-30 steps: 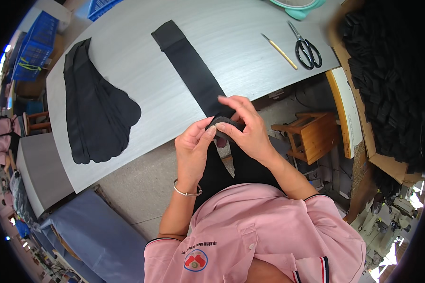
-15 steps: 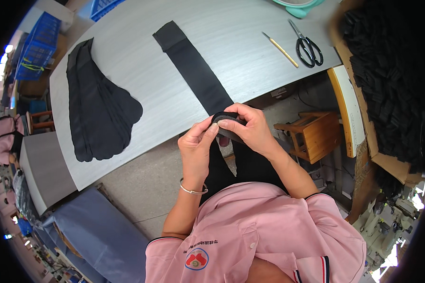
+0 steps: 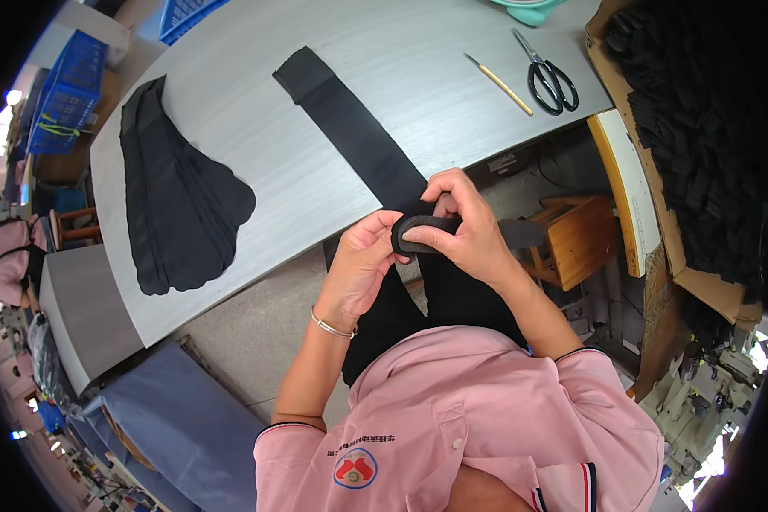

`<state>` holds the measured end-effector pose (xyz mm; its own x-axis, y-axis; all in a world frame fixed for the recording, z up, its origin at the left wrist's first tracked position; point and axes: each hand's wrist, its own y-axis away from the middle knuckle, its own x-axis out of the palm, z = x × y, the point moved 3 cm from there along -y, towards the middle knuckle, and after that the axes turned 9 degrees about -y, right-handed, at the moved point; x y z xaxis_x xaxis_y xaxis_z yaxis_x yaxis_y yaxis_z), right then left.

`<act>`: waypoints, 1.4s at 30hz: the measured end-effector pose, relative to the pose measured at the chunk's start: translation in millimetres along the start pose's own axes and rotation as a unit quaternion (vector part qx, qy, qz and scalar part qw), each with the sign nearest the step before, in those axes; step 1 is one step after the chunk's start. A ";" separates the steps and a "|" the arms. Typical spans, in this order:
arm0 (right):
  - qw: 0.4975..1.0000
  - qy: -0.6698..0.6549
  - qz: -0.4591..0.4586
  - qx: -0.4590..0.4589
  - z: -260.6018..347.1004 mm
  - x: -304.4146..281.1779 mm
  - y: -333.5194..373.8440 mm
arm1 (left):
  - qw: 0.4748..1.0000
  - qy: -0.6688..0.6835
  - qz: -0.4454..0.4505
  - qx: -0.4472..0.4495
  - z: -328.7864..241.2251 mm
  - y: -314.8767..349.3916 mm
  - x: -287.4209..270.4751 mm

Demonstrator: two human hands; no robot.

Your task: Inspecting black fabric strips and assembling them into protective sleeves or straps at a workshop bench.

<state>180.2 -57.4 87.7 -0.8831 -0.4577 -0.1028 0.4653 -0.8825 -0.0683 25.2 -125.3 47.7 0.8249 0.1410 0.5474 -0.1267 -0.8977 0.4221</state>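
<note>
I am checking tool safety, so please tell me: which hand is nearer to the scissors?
Right. In the picture, the right hand is below and to the left of the scissors; the left hand is farther away, lower and more to the left.

A wooden stool [image 3: 590, 243] stands to my right, near the grey table [image 3: 222, 111]. Pale floor [image 3: 235, 363] shows below me.

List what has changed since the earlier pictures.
The thumb tips have parted: the left hand now holds the black piece at its left edge, while the right hand has its thumb across the grey face. A grey strip now shows beyond the right wrist. Neither hand let go. The fanned black pieces, pointed tool and scissors lie as before.
</note>
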 end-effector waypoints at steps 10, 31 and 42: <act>0.999 0.037 -0.020 0.034 -0.6 -8.9 8.7 | 0.994 -0.091 0.022 0.057 -11.3 6.6 11.9; 0.997 -0.007 0.008 0.075 -30.6 -4.6 18.9 | 0.858 -0.452 -0.150 0.192 -8.5 9.8 33.5; 0.994 0.091 -0.053 -0.029 -46.4 -11.5 24.2 | 0.834 -0.493 -0.159 0.189 4.4 -9.5 34.6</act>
<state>204.4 -68.5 41.2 -0.9048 -0.3304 -0.2686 0.3771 -0.9147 -0.1451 57.4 -113.7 59.5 0.8595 0.1536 -0.4875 0.2151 -0.9739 0.0723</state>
